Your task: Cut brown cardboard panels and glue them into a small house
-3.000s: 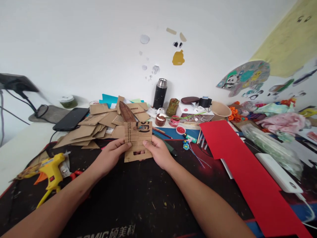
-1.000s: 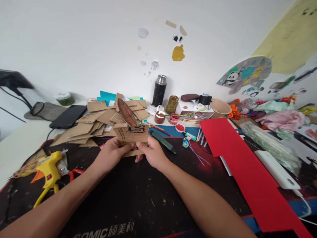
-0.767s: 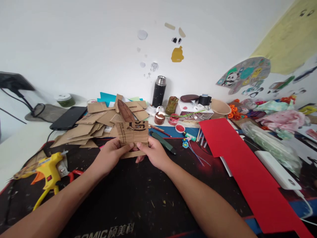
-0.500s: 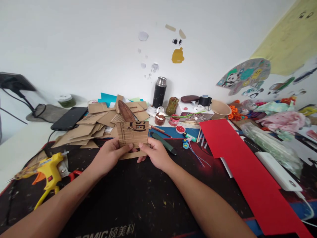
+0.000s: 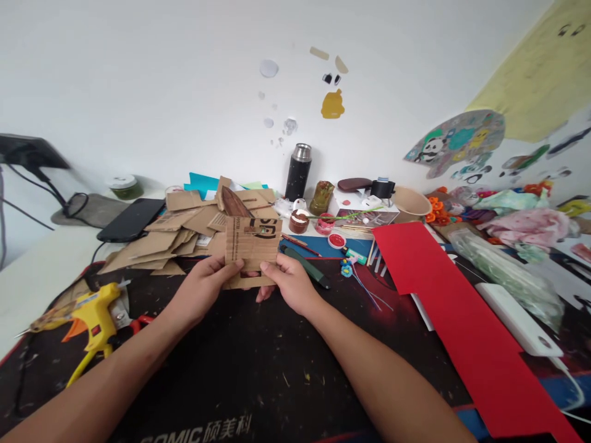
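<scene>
Cardboard piece (image 5: 253,243) with printed marks, held over a black mat (image 5: 207,375) between the left hand (image 5: 201,289) and the right hand (image 5: 298,286). The fingers of both hands grip its lower sides, thumbs on the near face; an opening shows near its bottom edge. A cardboard stack (image 5: 159,240) lies behind, to the left; a yellow glue gun (image 5: 98,317) lies at far left, a red sheet (image 5: 462,326) at right.

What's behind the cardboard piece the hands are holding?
Behind the cardboard piece, part of a brown pointed object and cardboard pile show, plus fingers below its edge. The rest is covered.
</scene>
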Demonstrator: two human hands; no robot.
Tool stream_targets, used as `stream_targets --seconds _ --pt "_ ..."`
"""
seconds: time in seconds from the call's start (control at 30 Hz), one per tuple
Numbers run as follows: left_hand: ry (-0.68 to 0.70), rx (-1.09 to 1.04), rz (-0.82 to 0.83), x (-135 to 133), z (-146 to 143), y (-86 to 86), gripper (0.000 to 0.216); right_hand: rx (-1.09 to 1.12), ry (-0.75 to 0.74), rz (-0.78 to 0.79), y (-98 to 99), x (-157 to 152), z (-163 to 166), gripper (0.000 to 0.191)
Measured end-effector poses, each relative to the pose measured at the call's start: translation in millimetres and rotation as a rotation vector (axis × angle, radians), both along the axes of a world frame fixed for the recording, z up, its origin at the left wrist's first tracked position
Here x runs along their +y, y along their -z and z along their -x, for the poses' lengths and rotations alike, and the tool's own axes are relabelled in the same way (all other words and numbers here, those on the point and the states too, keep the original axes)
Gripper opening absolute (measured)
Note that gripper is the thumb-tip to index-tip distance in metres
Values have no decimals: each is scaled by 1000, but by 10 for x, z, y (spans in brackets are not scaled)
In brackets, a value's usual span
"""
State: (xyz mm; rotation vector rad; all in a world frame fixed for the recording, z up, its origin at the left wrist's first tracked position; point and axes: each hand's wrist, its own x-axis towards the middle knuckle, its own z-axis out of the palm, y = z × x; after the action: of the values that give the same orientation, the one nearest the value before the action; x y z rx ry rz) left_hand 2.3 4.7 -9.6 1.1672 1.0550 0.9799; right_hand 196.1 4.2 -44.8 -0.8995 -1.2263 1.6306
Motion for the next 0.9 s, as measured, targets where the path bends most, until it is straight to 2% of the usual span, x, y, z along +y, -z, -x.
stream_targets --seconds 0.17,0.43,0.6,0.7,0.9 --pt "31 -8 10 14 53 -25 47 -49 -31 1 -27 -14 -101 51" --pt "50 -81 53 30 65 42 50 -61 -20 -36 -39 7 -134 51" --pt "98 -73 64 24 121 -26 37 -26 -33 -27 -22 0 -132 51" --pt "129 -52 65 26 118 -69 37 -34 -28 -25 -3 10 -108 51" --pt "86 14 22 47 66 -33 42 -67 1 -28 26 18 -65 52"
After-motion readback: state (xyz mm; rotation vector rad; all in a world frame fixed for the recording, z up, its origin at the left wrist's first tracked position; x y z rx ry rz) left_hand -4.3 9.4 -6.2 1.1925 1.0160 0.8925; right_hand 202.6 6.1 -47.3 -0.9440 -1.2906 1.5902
